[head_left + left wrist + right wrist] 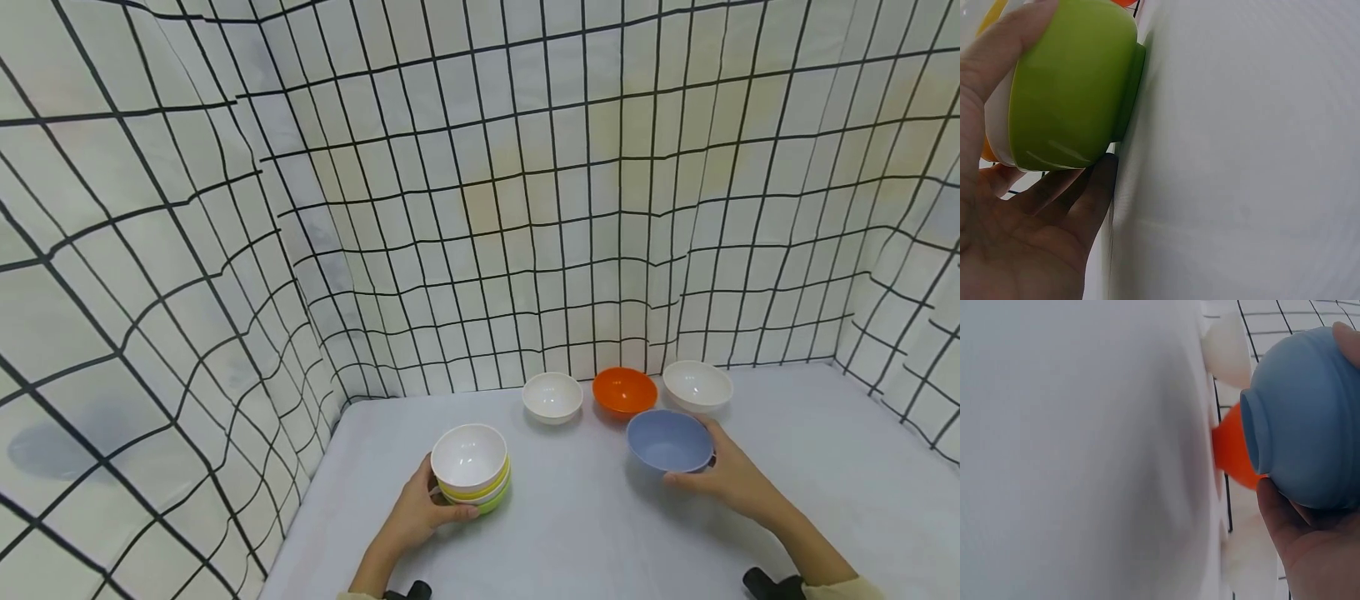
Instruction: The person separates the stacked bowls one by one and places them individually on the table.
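My left hand (417,508) grips a stack of bowls at its left side, thumb across the front. A white bowl (468,458) tops the stack, with a yellow one, another white one and a green bowl (1072,87) at the bottom. In the left wrist view the green foot is right at the table surface. My right hand (735,477) holds a blue bowl (670,443) by its right side, thumb in front. The right wrist view shows this bowl's foot raised off the table, with a shadow beneath.
Behind the blue bowl stand a white bowl (552,398), an orange bowl (624,393) and another white bowl (697,387) in a row near the table's back edge. A white cloth with a black grid (487,208) walls the back and sides of the white table (570,517).
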Tool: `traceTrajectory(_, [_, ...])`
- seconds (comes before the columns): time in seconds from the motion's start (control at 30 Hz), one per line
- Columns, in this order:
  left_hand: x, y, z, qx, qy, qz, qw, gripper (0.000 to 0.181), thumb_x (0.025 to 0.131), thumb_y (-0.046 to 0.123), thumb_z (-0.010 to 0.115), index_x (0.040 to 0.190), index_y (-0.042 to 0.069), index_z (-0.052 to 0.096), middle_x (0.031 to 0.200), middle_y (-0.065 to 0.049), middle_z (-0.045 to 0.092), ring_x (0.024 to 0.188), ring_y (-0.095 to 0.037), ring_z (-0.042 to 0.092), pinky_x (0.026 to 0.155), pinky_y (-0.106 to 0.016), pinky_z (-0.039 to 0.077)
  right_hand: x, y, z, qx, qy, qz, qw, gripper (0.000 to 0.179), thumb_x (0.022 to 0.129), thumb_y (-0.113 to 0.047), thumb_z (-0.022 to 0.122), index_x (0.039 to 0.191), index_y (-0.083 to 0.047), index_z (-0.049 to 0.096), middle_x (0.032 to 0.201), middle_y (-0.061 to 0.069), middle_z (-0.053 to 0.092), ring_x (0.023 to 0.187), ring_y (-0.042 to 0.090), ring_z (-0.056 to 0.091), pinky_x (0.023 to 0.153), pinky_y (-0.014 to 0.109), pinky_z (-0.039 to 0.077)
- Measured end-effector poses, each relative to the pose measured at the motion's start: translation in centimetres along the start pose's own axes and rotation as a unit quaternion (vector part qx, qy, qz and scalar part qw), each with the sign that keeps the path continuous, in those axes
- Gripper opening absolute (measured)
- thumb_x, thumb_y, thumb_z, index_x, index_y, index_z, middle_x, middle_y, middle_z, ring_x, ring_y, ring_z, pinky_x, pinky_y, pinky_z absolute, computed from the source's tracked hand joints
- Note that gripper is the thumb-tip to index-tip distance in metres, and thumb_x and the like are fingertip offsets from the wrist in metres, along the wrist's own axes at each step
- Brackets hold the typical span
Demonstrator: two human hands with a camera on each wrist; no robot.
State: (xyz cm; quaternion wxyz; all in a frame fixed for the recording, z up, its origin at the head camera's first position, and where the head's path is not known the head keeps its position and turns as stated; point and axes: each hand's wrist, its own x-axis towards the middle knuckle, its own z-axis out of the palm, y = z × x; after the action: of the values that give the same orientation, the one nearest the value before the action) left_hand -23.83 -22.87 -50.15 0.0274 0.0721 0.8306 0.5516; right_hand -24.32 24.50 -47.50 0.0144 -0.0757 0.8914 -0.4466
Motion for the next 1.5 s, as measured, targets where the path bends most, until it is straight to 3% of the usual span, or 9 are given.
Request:
traceTrajectory(0.4, [0.0,0.0,0.0,-0.001,0.001,-0.003,1.0,0.106,0.065,0.028,0.098,0.153,0.022,0.039,0.15,-0.003,0.054,0.142,-0.031,0.05,0.12,-0.051,0.043,-0.1,2.3,-3.5,-0.035,0.012,0.028,0.9989,0.116,0.086,-0.043,0.081,0.159,0.007,0.006,0.153,0.038,0.03,0.13,0.055,0.043,0.1,0.071,0.05])
traceTrajectory(0.77, [-0.1,0.2,0.0,-0.007,0.001,-0.004,1.0,0.106,0.066,0.027,0.098,0.153,0.021,0.039,0.151,-0.003,0.054,0.143,-0.031,0.049,0.12,-0.051,0.043,0.2,4.3,-4.5,-0.059,0.005,0.043,0.9973,0.121,0.085,-0.045,0.081,0.157,0.012,0.003,0.151,0.042,0.027,0.132,0.06,0.039,0.101,0.074,0.046])
traceTrajectory(1.2, [-0.1,0.2,0.1,-0.004,0.002,-0.003,1.0,0.106,0.066,0.027,0.098,0.153,0.021,0.039,0.151,-0.004,0.054,0.142,-0.031,0.05,0.119,-0.051,0.044,0.3,5.8,-5.6,-0.048,-0.013,0.072,0.9962,0.12,0.088,-0.045,0.078,0.156,0.014,-0.002,0.151,0.045,0.022,0.133,0.062,0.036,0.103,0.075,0.044])
traceTrajectory(1.5, [-0.1,0.1,0.1,-0.004,0.004,-0.004,1.0,0.106,0.065,0.027,0.098,0.153,0.022,0.039,0.151,-0.003,0.054,0.143,-0.031,0.049,0.119,-0.052,0.044,0.2,6.5,-6.4,-0.04,-0.03,0.07,0.9963,0.116,0.089,-0.043,0.076,0.156,0.013,-0.002,0.151,0.045,0.021,0.132,0.063,0.036,0.103,0.074,0.045])
